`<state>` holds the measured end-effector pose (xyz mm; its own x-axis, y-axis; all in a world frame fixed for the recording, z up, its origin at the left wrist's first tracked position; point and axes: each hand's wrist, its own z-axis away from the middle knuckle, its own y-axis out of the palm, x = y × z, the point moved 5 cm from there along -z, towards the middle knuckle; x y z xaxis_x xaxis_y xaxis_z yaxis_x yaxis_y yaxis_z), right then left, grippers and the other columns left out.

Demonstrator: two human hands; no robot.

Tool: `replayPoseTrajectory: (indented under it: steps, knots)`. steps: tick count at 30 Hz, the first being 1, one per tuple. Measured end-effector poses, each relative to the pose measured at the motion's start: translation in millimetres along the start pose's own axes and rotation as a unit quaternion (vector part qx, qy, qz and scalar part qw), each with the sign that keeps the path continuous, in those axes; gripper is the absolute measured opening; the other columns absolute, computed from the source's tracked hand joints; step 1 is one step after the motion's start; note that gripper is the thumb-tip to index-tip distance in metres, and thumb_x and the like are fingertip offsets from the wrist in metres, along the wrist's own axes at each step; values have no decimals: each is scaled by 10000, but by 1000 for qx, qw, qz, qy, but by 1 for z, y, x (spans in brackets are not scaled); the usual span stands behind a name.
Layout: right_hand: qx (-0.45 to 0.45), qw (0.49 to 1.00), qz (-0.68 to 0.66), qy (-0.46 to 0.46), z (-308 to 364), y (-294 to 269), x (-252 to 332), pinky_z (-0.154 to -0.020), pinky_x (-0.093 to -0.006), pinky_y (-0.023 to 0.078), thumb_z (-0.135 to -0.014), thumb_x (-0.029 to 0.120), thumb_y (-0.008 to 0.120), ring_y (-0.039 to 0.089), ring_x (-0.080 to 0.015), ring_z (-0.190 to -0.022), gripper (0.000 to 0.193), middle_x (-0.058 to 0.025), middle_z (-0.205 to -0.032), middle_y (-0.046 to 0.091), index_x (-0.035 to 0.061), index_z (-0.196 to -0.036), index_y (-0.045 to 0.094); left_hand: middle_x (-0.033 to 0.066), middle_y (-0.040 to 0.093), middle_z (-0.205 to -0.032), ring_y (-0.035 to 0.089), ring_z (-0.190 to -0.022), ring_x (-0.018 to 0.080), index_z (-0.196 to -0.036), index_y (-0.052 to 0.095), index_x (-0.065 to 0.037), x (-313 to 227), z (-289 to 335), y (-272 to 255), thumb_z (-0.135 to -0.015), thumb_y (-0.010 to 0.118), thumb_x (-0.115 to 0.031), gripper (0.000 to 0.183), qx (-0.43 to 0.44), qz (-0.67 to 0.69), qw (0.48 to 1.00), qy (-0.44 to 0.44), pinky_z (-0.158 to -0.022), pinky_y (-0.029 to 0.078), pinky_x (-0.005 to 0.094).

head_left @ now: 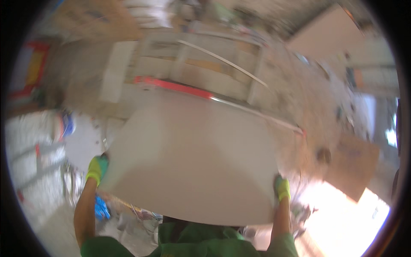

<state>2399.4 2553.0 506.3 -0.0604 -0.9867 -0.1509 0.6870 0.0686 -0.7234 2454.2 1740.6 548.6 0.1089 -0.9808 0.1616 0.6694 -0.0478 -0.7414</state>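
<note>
A large pale tile (pixel 192 162) with a smooth, faintly shiny face fills the middle of the head view, its near edge close to my body. My left hand (pixel 97 168), in a yellow-green glove, grips its left edge. On the opposite edge my right hand (pixel 281 187), gloved the same way, has its fingers closed round the side. Both hands' fingertips are partly hidden at or under the tile. Along the far edge runs a long narrow bar (pixel 177 88), red on its left part and metallic towards the right. The picture is blurred by motion.
Beyond the bar lie a framed wooden structure (pixel 197 55) and a thin pale strip (pixel 224 62). A cardboard sheet (pixel 353 165) is at right, another flat panel (pixel 327 32) at far right. A bucket (pixel 66 124) and blue plastic (pixel 102 208) are at left.
</note>
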Motion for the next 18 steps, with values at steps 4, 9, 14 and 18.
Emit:
replayPoseTrajectory:
  steps: [4,9,14,18]
  knots:
    - [40,999,7,25,9,6,2,-615,-427,525,-880,181,482,673,-319,-800,197,-148,-860,689,70,-958,624,182,656,-759,614,-722,405,-820,629,15,41,-17,22,-900,432,-173,284,4,223,972,-74,-644,472,445]
    - [177,975,-135,-5,12,-16,13,-862,-396,454,-910,248,450,623,-286,-1017,349,-153,-1086,650,55,-1157,603,107,659,-943,632,-860,239,-1072,601,24,24,-13,-28,-952,431,-291,378,234,302,898,-218,-750,502,378]
    - [236,942,-228,69,-4,-66,22,-823,-425,438,-924,413,373,636,-274,-940,527,-188,-1008,664,-24,-1079,625,111,634,-1070,599,-948,246,-1199,564,-23,-24,9,-116,-971,390,-385,462,171,650,713,-201,-826,495,361]
    - [252,939,-233,-4,-16,-72,22,-826,-402,449,-919,356,412,633,-252,-970,447,-144,-1068,660,9,-1102,626,159,602,-1200,602,-1051,313,-1312,486,-19,-68,53,-130,-952,423,-382,515,-21,828,517,-217,-893,501,410]
